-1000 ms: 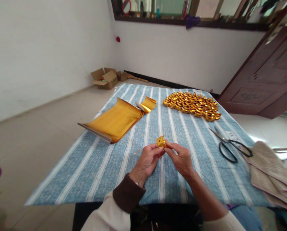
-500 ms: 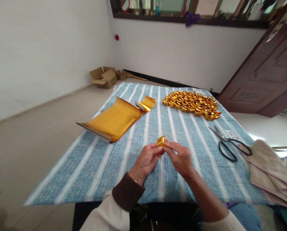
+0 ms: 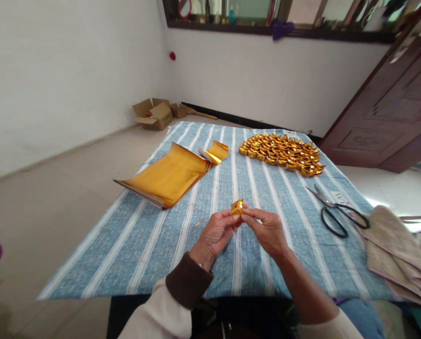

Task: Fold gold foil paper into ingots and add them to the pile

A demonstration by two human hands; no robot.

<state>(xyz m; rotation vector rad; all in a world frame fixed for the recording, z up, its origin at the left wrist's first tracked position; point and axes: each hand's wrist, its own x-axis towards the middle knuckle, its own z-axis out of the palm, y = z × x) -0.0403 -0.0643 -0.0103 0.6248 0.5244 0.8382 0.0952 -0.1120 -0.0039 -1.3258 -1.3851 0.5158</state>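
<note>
A small folded piece of gold foil paper (image 3: 237, 206) is pinched between the fingertips of my left hand (image 3: 216, 234) and my right hand (image 3: 266, 230), held just above the blue striped cloth (image 3: 154, 240). A stack of flat gold foil sheets (image 3: 166, 175) lies to the far left of my hands, with a curled sheet (image 3: 217, 152) at its far end. A heap of many folded gold pieces (image 3: 282, 152) sits at the far side of the cloth.
Black-handled scissors (image 3: 333, 212) lie on the cloth to the right. Folded beige cloths (image 3: 395, 252) rest at the right edge. Open cardboard boxes (image 3: 154, 114) stand on the floor by the far wall. A dark wooden door (image 3: 390, 113) is at the right.
My hands stay together on the folded gold piece, with only small finger shifts. The view has tilted slightly.
</note>
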